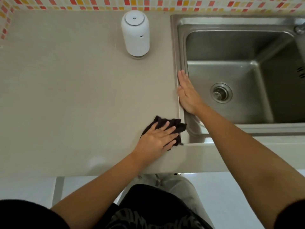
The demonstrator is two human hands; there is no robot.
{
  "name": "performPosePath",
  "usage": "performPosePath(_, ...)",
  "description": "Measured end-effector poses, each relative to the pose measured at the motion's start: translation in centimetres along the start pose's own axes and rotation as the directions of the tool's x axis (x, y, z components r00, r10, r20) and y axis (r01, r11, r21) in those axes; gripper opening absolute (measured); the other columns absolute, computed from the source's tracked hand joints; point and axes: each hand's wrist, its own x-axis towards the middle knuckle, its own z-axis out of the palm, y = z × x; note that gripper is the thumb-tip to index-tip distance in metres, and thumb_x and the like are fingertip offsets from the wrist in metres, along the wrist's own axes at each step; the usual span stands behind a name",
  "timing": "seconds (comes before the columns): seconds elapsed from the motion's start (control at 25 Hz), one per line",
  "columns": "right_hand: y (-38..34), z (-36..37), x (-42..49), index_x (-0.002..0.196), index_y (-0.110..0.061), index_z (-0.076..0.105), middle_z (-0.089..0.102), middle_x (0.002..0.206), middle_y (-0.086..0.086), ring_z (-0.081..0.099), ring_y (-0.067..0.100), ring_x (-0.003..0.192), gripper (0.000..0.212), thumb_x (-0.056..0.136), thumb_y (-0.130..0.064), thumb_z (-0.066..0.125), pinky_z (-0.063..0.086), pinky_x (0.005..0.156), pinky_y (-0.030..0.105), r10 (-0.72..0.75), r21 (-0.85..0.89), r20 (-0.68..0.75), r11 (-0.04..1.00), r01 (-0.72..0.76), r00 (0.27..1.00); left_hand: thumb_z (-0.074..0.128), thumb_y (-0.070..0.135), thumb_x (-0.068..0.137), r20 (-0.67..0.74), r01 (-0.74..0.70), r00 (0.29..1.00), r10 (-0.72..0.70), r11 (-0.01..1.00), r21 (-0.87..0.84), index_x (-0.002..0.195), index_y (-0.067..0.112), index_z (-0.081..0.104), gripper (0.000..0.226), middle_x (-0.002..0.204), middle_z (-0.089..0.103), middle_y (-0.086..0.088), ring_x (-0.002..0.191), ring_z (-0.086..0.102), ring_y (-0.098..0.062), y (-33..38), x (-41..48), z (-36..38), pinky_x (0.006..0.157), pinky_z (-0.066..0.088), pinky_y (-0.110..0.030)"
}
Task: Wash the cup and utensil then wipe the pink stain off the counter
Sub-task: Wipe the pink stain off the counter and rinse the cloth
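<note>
- The left hand (156,139) lies flat on a dark cloth (175,124). Its fingers are straight and slightly spread, pressing the cloth onto the worktop (74,88) rather than gripping it.
- The right hand (187,95) is flat too and holds nothing. Its fingers are straight and together, and its edge rests along the left rim of the sink (175,47). It sits ahead of the left hand and to its right, near it but apart.
- By my judgement the step in hand is the wiping, the last part of the task. No cup or utensil shows in the basin or on the worktop, so the washing looks finished or those things are out of view.
- The pink stain cannot be seen. The worktop left of the left hand and beyond it looks evenly beige. Whether any pink lies under the cloth cannot be told.
- The cloth bunches out beyond the left fingertips, and its right edge reaches the sink rim at the near-left corner. It looks very dark, soft and crumpled, and likely slides easily under a flat palm.
- The next move probably calls for steady downward pressure and a sweep across the spot. Lifting the cloth afterwards would show whether anything remains.
- A white cylinder (135,33) stands on the worktop far beyond the left hand, well apart from the cloth.
</note>
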Motion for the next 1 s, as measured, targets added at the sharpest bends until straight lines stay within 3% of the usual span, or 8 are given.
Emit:
performPosePath(0.24,0.1,-5.0,-0.2,0.15,-0.014,0.018,0.01,0.159,0.005,0.011,0.016,0.145,0.048,0.104,-0.029,0.021,0.004,0.11,0.017,-0.045,0.019,0.167,0.999,0.043,0.985,0.046,0.032,0.097,-0.072,-0.022,0.997,0.014,0.995,-0.102,0.103,0.011,0.073,0.035,0.111,0.07,-0.007,0.11,0.063,-0.019,3.7,-2.0,0.0,0.101,0.041,-0.033)
performPosePath(0.32,1.5,-8.0,-0.8,0.144,-0.012,0.033,0.031,0.153,0.008,0.029,0.02,0.14,0.045,0.103,-0.029,0.027,0.016,0.103,0.015,-0.073,0.048,0.093,0.996,0.069,0.993,0.045,0.033,0.097,-0.159,0.001,0.987,-0.012,0.998,-0.069,0.102,0.01,0.074,0.036,0.107,0.072,-0.006,0.101,0.067,-0.015,5.3,0.6,0.3,0.094,0.047,-0.027)
performPosePath(0.44,4.4,-12.8,-2.0,0.123,-0.008,0.059,0.062,0.122,0.011,0.058,0.024,0.109,0.03,0.099,-0.019,0.044,0.035,0.083,0.011,-0.131,0.054,-0.062,0.989,0.134,0.989,0.047,0.035,0.097,-0.231,0.063,0.972,-0.038,0.993,0.102,0.101,0.012,0.073,0.035,0.095,0.075,-0.003,0.076,0.071,-0.013,7.9,7.8,1.6,0.067,0.056,-0.025)
performPosePath(0.56,7.8,-18.9,-3.6,0.108,-0.012,0.067,0.063,0.1,0.003,0.056,0.013,0.081,0.019,0.095,-0.017,0.053,0.038,0.069,0.007,-0.157,0.042,-0.134,0.986,0.164,0.979,0.042,0.048,0.092,-0.122,0.375,0.925,-0.361,0.919,0.121,0.1,0.012,0.056,0.04,0.077,0.071,-0.004,0.062,0.067,-0.02,10.8,17.0,2.3,0.053,0.053,-0.028)
performPosePath(0.68,10.4,-24.1,-5.5,0.102,-0.012,0.067,0.062,0.092,-0.001,0.056,0.013,0.078,0.016,0.093,-0.019,0.056,0.041,0.069,0.018,-0.172,0.018,-0.188,0.984,0.178,0.967,0.036,0.042,0.096,0.065,0.673,0.733,-0.677,0.707,-0.219,0.099,0.012,0.036,0.03,0.094,0.066,-0.015,0.079,0.062,-0.03,12.5,23.7,3.1,0.07,0.05,-0.042)
performPosePath(0.76,11.1,-25.5,-6.2,0.099,-0.013,0.067,0.064,0.091,-0.001,0.057,0.01,0.078,0.014,0.093,-0.02,0.057,0.043,0.068,0.017,-0.169,0.024,-0.129,0.985,0.173,0.977,0.034,0.025,0.097,0.195,0.714,0.606,-0.771,0.419,-0.561,0.093,0.017,0.03,0.01,0.102,0.06,-0.022,0.082,0.058,-0.029,12.6,26.9,3.1,0.078,0.049,-0.046)
performPosePath(0.88,12.1,-27.5,-7.0,0.092,-0.016,0.068,0.063,0.078,-0.006,0.054,0.002,0.067,0.017,0.091,-0.031,0.059,0.041,0.066,0.017,-0.127,0.104,-0.069,0.986,0.134,0.989,0.034,0.012,0.091,0.349,0.578,0.456,-0.819,-0.026,-0.816,0.089,0.022,0.03,0.011,0.104,0.053,-0.017,0.087,0.056,-0.027,15.1,31.3,2.7,0.086,0.051,-0.045)
performPosePath(1.0,11.7,-28.8,-6.8,0.096,-0.018,0.068,0.064,0.079,-0.01,0.055,-0.001,0.07,0.031,0.084,-0.045,0.063,0.041,0.066,0.015,-0.112,0.159,-0.052,0.98,0.118,0.992,0.042,0.001,0.093,0.318,0.42,0.461,-0.829,-0.112,-0.901,0.112,0.019,0.031,0.029,0.104,0.048,-0.008,0.091,0.053,-0.022,17.1,33.9,1.9,0.082,0.049,-0.044)
